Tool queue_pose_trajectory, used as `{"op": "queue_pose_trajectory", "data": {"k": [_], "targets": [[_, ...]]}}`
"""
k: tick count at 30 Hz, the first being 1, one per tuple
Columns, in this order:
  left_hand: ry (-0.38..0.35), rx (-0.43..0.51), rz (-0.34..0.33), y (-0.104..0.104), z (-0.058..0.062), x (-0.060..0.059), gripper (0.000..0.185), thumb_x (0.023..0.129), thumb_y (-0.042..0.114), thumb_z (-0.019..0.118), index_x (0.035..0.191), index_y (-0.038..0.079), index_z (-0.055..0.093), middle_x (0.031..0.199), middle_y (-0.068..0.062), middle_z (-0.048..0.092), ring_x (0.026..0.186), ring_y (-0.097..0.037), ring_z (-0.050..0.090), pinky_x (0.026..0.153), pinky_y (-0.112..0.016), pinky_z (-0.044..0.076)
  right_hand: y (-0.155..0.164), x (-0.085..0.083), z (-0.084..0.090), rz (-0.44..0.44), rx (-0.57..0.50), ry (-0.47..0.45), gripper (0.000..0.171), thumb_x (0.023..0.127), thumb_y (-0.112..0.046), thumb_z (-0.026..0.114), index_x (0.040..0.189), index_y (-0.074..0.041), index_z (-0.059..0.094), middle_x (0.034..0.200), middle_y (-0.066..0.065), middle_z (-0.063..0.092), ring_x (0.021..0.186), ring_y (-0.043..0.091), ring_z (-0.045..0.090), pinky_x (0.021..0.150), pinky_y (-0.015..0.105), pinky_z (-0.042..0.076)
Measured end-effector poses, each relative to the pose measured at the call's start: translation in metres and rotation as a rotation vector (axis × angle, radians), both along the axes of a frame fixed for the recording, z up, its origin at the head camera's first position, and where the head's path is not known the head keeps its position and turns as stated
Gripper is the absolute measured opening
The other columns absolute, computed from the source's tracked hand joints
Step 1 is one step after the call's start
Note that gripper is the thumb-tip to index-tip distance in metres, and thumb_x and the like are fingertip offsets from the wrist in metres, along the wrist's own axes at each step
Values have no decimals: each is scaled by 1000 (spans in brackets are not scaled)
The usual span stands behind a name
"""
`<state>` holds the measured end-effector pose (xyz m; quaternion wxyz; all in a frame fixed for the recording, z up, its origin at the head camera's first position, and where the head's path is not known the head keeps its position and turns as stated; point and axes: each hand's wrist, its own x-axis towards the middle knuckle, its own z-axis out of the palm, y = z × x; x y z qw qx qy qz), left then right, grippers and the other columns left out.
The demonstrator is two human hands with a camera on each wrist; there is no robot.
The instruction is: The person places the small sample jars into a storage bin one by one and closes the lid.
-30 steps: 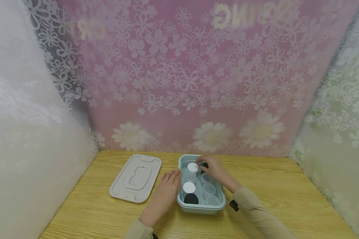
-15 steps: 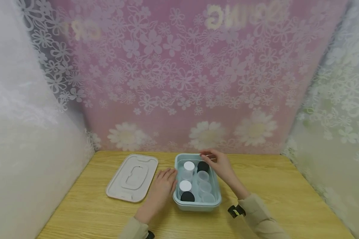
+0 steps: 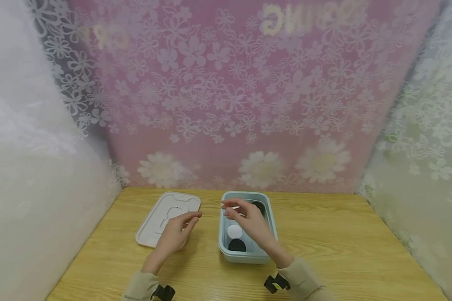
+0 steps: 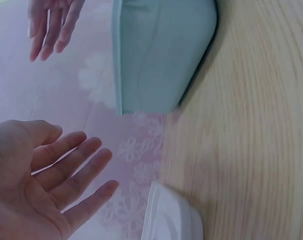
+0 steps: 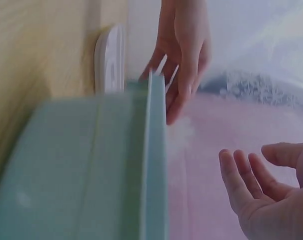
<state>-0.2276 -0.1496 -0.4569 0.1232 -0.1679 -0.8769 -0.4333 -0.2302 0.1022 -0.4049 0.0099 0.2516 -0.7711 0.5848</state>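
A light blue plastic box [image 3: 247, 258] stands open on the wooden table [image 3: 342, 238]. Inside it I see a white-capped jar [image 3: 234, 231], a black-capped jar [image 3: 237, 245] and another black cap [image 3: 259, 205] at the far end. My right hand [image 3: 227, 210] hovers above the box with relaxed fingers and holds nothing. My left hand [image 3: 190, 218] is raised between the box and the pale lid [image 3: 162, 213], fingers straight and empty. In the left wrist view the left palm [image 4: 41, 190] is spread beside the box [image 4: 161, 55]. The right wrist view shows the right hand [image 5: 261, 185] open beside the box wall [image 5: 91, 170].
The lid [image 4: 171, 220] lies flat to the left of the box. Flowered curtains [image 3: 226, 104] close in the table at the back and both sides. Bare tabletop extends to the right of the box.
My left hand left the box's left side and rose toward the lid. My right hand moved from the box's far right corner to above its middle left.
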Motion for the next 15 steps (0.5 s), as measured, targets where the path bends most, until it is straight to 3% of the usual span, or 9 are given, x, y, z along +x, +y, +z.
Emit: {"op": "queue_pose_trajectory", "data": {"k": [11, 15], "targets": [[-37, 134, 129, -68, -2, 3, 27, 105, 14, 56, 124, 2, 71, 114, -16, 74, 103, -31, 73, 79, -31, 63, -81, 23, -17, 177, -80, -160, 36, 107, -15, 53, 138, 3, 58, 127, 23, 64, 113, 38, 66, 96, 33, 57], [-39, 107, 211, -91, -10, 4, 27, 105, 13, 56, 123, 0, 71, 112, -17, 74, 102, -33, 72, 78, -29, 62, -99, 29, -29, 191, -125, -192, 36, 106, -7, 53, 138, 9, 55, 126, 28, 62, 112, 43, 65, 96, 37, 58]]}}
